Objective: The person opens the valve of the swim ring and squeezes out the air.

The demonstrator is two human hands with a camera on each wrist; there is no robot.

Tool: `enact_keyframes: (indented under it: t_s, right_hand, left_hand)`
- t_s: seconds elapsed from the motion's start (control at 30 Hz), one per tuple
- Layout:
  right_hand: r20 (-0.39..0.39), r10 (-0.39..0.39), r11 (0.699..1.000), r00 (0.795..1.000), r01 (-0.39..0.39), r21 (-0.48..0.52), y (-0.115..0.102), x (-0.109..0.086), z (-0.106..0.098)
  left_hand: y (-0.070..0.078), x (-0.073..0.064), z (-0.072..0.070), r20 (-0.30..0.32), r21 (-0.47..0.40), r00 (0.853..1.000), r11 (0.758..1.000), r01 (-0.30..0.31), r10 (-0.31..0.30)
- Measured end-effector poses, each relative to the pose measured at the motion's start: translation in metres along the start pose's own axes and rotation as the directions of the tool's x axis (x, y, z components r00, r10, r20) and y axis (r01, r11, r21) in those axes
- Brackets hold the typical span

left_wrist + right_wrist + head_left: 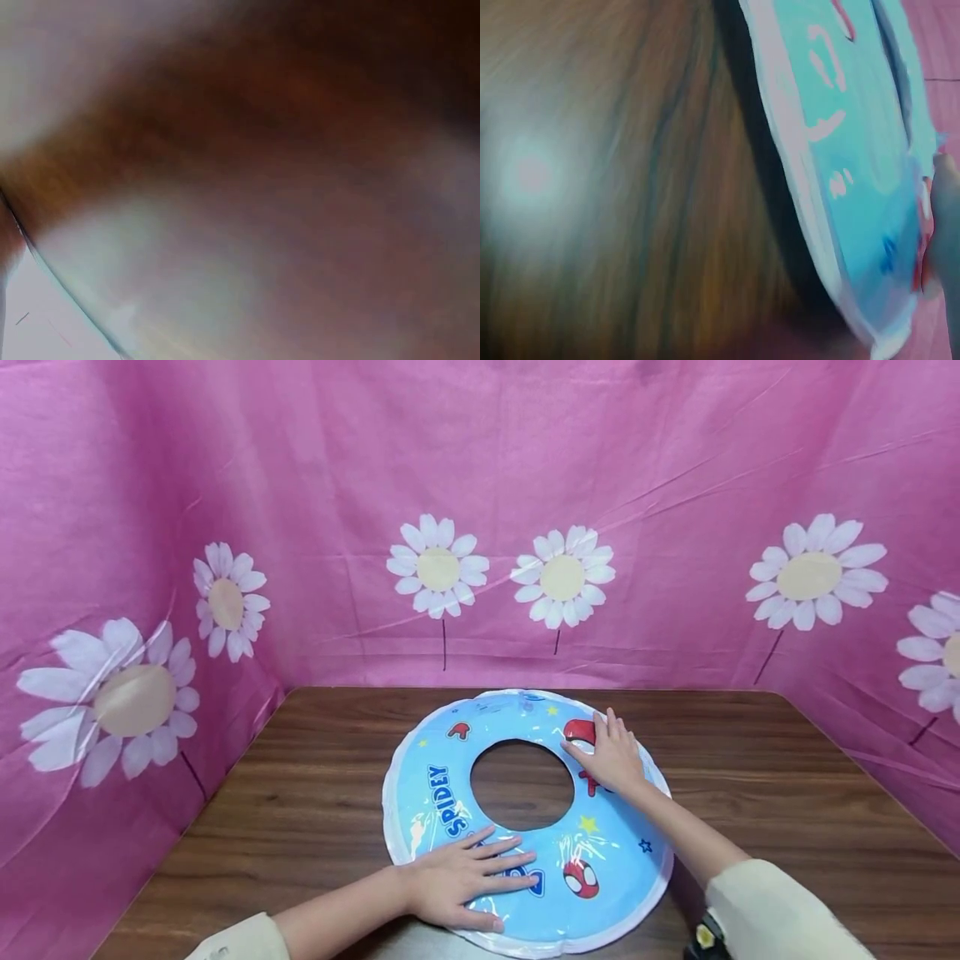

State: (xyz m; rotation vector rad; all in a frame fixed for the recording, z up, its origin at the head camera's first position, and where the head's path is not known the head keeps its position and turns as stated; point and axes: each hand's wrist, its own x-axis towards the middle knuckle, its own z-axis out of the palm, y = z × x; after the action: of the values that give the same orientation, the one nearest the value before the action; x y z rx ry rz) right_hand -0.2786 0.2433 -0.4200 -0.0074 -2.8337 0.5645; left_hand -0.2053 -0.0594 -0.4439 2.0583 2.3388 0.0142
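Observation:
A light blue inflatable swim ring [551,922] with a white edge, "SPIDEY" lettering, stars and red masks lies on the wooden table. My left hand [465,878] rests flat on its near side, fingers spread over the lettering and pointing right. On the ring's right side lies my right hand [617,756], its fingers straight and the thumb reaching toward the hole. In the right wrist view the ring's white seam [799,180] runs just above the table, with part of the right hand [946,225] at the edge. The left wrist view is blurred.
The brown wood-grain table [300,777] reaches back to a pink curtain [337,485] printed with large white daisies, which also hangs on both sides. A small dark object with a yellow flower [705,935] shows beside the right sleeve [772,910].

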Motion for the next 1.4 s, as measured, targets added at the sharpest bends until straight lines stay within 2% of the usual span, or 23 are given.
enact_keyframes:
  t_s: [0.07, 0.23, 0.47, 0.6, 0.7, 0.8, 0.87, 0.93, 1.0, 1.07, 1.13, 1.2, 1.27, 1.33, 1.4]
  right_hand:
    - [0.002, 0.035, 0.999, 0.999, -0.035, 0.006, 0.001, 0.002, 0.008]
    - [0.059, 0.104, 0.994, 0.993, -0.102, -0.05, 0.005, 0.001, 0.025]
    - [0.059, 0.099, 0.993, 0.993, -0.096, -0.064, 0.005, 0.003, 0.036]
    - [0.073, 0.103, 0.992, 0.992, -0.097, -0.075, 0.002, 0.005, 0.039]
    - [0.079, 0.103, 0.992, 0.992, -0.097, -0.08, 0.0, 0.006, 0.04]
    - [0.083, 0.103, 0.992, 0.991, -0.096, -0.076, -0.002, 0.006, 0.039]
    - [0.083, 0.098, 0.993, 0.992, -0.092, -0.067, -0.004, 0.005, 0.037]
    - [0.085, 0.096, 0.994, 0.992, -0.091, -0.064, -0.004, 0.005, 0.036]
    - [0.086, 0.095, 0.994, 0.992, -0.09, -0.063, -0.004, 0.004, 0.035]
    - [0.083, 0.095, 0.994, 0.992, -0.09, -0.062, -0.003, 0.004, 0.034]
    - [0.08, 0.095, 0.994, 0.992, -0.09, -0.059, -0.001, 0.003, 0.033]
    - [0.075, 0.093, 0.995, 0.993, -0.089, -0.053, 0.0, 0.003, 0.031]
    - [0.075, 0.092, 0.995, 0.993, -0.088, -0.053, 0.001, 0.002, 0.03]
    - [0.074, 0.094, 0.994, 0.993, -0.09, -0.054, 0.003, 0.001, 0.029]
    - [0.069, 0.096, 0.994, 0.993, -0.092, -0.056, 0.004, 0.0, 0.029]
  left_hand:
    - [0.0, 0.0, 0.0, -0.005, 0.007, 1.0, 1.0, 0.0, 0.0]
    - [0.0, 0.001, 0.0, -0.014, -0.007, 1.0, 1.0, -0.009, 0.009]
    - [0.0, -0.004, -0.002, -0.025, -0.047, 1.0, 0.999, -0.003, 0.001]
    - [-0.002, -0.01, -0.006, -0.077, -0.098, 0.997, 0.995, 0.003, -0.01]
    - [-0.004, -0.012, -0.016, -0.13, -0.094, 0.991, 0.995, 0.017, -0.029]
    - [-0.005, -0.013, -0.033, -0.161, -0.069, 0.985, 0.997, 0.046, -0.056]
    - [-0.006, -0.012, -0.044, -0.18, -0.04, 0.98, 0.996, 0.075, -0.081]
    - [-0.009, -0.012, -0.054, -0.198, -0.014, 0.97, 0.99, 0.139, -0.139]
    - [-0.018, -0.011, -0.061, -0.225, -0.008, 0.945, 0.971, 0.24, -0.235]
    - [-0.032, -0.009, -0.064, -0.253, -0.015, 0.902, 0.934, 0.357, -0.349]
    - [-0.051, -0.006, -0.065, -0.27, -0.023, 0.853, 0.888, 0.459, -0.447]
    - [-0.072, -0.002, -0.063, -0.281, -0.009, 0.809, 0.844, 0.536, -0.516]
    - [-0.092, 0.001, -0.057, -0.277, 0.001, 0.772, 0.803, 0.596, -0.573]
    - [-0.107, 0.007, -0.049, -0.263, -0.044, 0.72, 0.754, 0.655, -0.642]
    - [-0.117, 0.013, -0.04, -0.242, -0.124, 0.65, 0.687, 0.716, -0.72]
